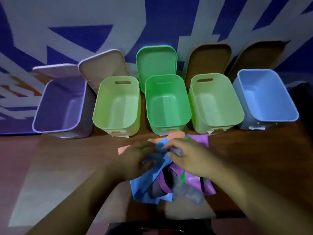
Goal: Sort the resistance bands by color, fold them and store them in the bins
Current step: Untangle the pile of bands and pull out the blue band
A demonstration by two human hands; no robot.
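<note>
A heap of resistance bands lies on the brown table in front of me: a blue band [145, 185], a purple band [194, 180], a grey band [189, 192], a pink band [125, 149] and a bit of green. My left hand [135, 160] and my right hand [188, 156] are both on top of the heap, and both grip the blue band near its upper end. Several open bins stand in a row behind the heap: a purple bin [40, 119], a light green bin [101, 106], a green bin [186, 106], another light green bin [235, 106] and a blue bin [288, 102].
Lids lean against the blue and white wall behind the bins: a beige lid [105, 65], a green lid [155, 60] and two brown lids [208, 60]. A dark object [301, 94] sits at the right edge. Another dark thing [159, 228] lies at the table's near edge.
</note>
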